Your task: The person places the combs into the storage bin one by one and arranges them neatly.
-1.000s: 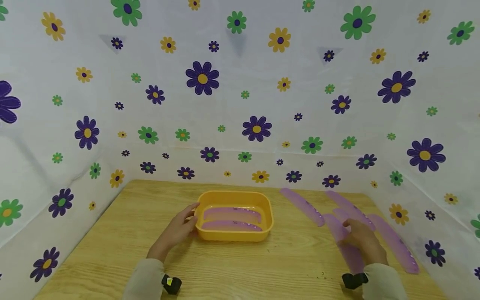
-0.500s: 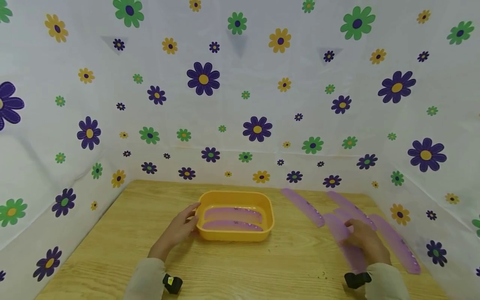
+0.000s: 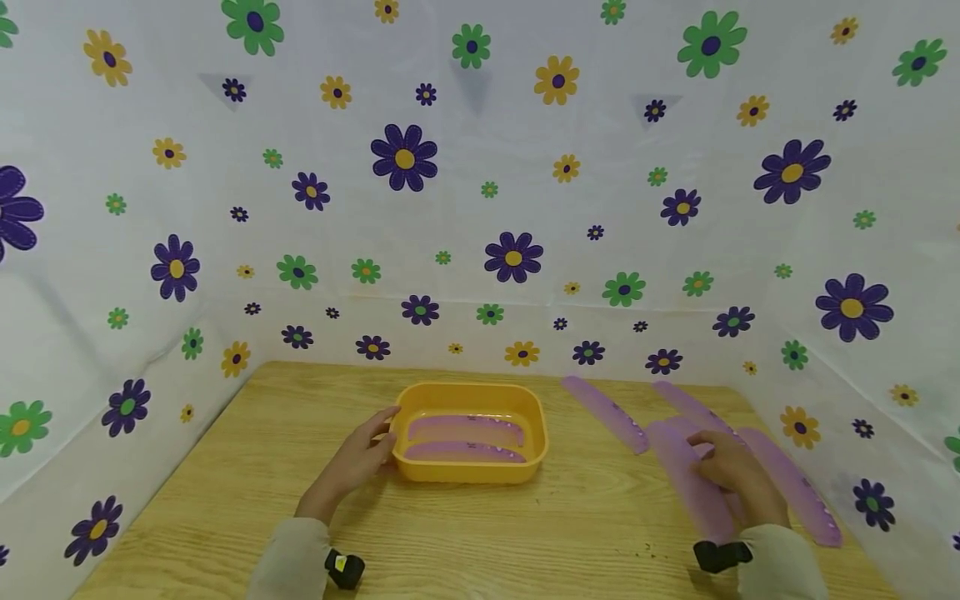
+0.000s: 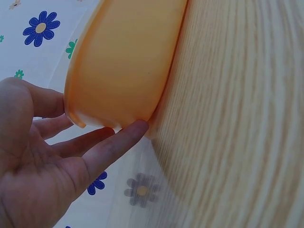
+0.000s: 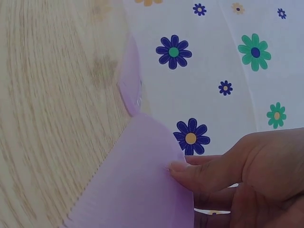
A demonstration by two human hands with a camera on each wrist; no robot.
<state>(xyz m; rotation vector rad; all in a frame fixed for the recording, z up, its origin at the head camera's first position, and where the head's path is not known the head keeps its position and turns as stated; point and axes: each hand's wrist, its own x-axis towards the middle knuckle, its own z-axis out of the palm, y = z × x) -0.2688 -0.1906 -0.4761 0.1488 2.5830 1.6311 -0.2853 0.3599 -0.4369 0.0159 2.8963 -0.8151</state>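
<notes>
In the head view my left hand (image 3: 358, 454) is at the left end of a yellow plastic tray (image 3: 467, 473). The left wrist view shows its extended fingers touching the tray's rim and outer wall. Two purple combs, one at the back (image 3: 465, 429) and one in front (image 3: 465, 452), lie inside the tray. At the right my right hand (image 3: 738, 475) pinches a translucent purple comb (image 3: 686, 475) by its edge, tilted upward. The right wrist view shows its thumb on the comb's face (image 5: 147, 161), with fine teeth along the other edge.
More purple combs lie on the wooden table (image 3: 525, 542): one (image 3: 603, 412) right of the tray, one (image 3: 686, 404) toward the back, one (image 3: 798, 492) at the far right. Another is partly hidden under my right hand. A white flower-printed sheet (image 3: 450, 225) encloses the table's back and sides.
My right hand has shifted slightly right and tipped the pinched comb up, uncovering part of another comb behind it. My left hand and the tray stay in place.
</notes>
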